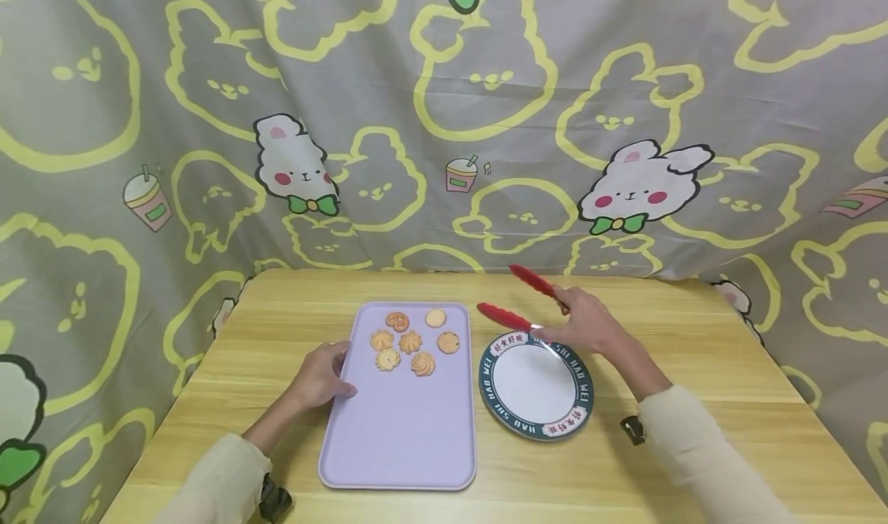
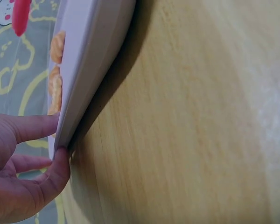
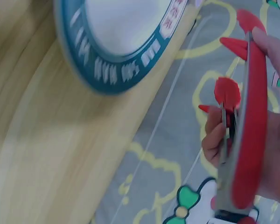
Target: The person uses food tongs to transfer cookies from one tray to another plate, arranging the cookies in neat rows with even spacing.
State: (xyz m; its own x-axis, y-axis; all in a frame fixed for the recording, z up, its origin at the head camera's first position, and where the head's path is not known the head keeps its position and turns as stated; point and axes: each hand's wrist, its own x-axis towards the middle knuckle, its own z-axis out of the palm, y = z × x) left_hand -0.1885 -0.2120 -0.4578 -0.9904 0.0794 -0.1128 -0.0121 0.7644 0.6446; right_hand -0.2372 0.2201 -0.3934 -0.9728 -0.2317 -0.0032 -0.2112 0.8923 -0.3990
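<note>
My left hand point(image 1: 321, 377) grips the left edge of a lilac tray point(image 1: 402, 439), thumb over the rim and fingers around its side. Several cookies point(image 1: 411, 342), among them a pretzel-shaped one point(image 1: 397, 321), lie on the far half of the tray. In my right hand point(image 1: 581, 322) are red-tipped tongs point(image 1: 509, 316), held with their two arms spread apart and nothing between the tips. The right wrist view shows the fingers curled around the red handle point(image 3: 255, 126). Below the tongs in the head view is a round plate point(image 1: 534, 385) with a white middle and a green lettered rim.
The plate stands just right of the tray on a wooden table point(image 1: 277, 462). A grey curtain point(image 1: 388, 69) with cartoon rabbits hangs behind the table's far edge and along both sides. Dark straps point(image 1: 276, 499) sit at the wrists.
</note>
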